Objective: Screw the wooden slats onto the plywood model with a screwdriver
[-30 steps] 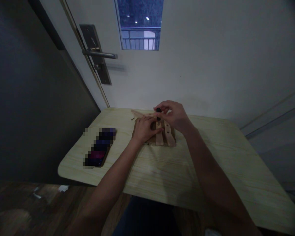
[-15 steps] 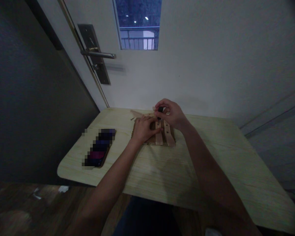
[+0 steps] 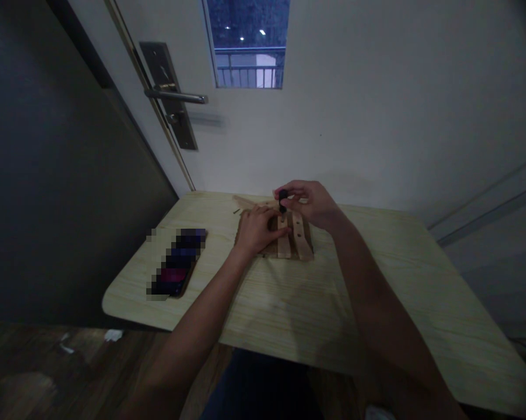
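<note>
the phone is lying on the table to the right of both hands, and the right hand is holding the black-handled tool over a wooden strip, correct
The phone's side is wrong: the head view shows the phone on the table to the left of both hands. The right hand is holding the black-handled tool over a wooden strip.

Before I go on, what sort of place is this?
Probably a room indoors, perhaps in a home or dormitory: a wood-grain table stands by a white door with a lever handle.
</note>
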`<action>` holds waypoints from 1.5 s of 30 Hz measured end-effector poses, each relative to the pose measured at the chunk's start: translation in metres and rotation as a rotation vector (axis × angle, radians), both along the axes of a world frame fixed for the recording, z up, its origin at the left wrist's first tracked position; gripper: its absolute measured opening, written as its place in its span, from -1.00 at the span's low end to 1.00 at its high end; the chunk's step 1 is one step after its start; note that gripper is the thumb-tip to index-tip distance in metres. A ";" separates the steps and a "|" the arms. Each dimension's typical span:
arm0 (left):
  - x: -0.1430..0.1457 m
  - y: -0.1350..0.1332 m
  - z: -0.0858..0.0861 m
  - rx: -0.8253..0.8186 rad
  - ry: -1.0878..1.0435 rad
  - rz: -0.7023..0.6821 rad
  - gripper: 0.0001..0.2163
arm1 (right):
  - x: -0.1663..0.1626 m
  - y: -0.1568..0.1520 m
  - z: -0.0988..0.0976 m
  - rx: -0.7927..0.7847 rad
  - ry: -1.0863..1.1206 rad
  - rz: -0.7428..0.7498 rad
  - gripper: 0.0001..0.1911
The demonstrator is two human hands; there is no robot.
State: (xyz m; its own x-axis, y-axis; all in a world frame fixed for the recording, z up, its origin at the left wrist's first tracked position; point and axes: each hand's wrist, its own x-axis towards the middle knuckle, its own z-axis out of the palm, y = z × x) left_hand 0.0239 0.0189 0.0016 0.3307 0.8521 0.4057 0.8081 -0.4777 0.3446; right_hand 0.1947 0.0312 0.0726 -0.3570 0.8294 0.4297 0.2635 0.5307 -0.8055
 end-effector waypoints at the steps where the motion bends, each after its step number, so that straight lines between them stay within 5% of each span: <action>1: 0.000 0.000 0.000 -0.001 0.011 0.009 -0.59 | -0.001 -0.001 0.000 0.020 -0.006 -0.023 -0.73; 8: 0.001 -0.001 0.000 0.012 0.029 0.037 -0.57 | -0.010 -0.006 -0.001 0.052 -0.005 -0.104 -0.50; 17: 0.000 0.000 0.000 0.006 0.024 -0.004 -0.55 | -0.005 -0.001 -0.007 0.188 -0.086 -0.057 -0.80; 28: 0.000 -0.001 0.002 -0.008 0.018 0.005 -0.59 | 0.004 -0.006 0.008 -0.018 -0.043 0.109 -0.78; 45: 0.000 0.001 -0.001 0.001 0.031 0.024 -0.55 | -0.015 -0.005 -0.006 0.011 0.038 -0.060 -0.60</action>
State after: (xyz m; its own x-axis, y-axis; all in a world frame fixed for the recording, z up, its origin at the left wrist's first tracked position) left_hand 0.0236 0.0195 0.0008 0.3227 0.8593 0.3967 0.8295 -0.4587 0.3187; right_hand 0.1802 0.0265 0.0668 -0.2901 0.8441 0.4508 0.2646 0.5235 -0.8099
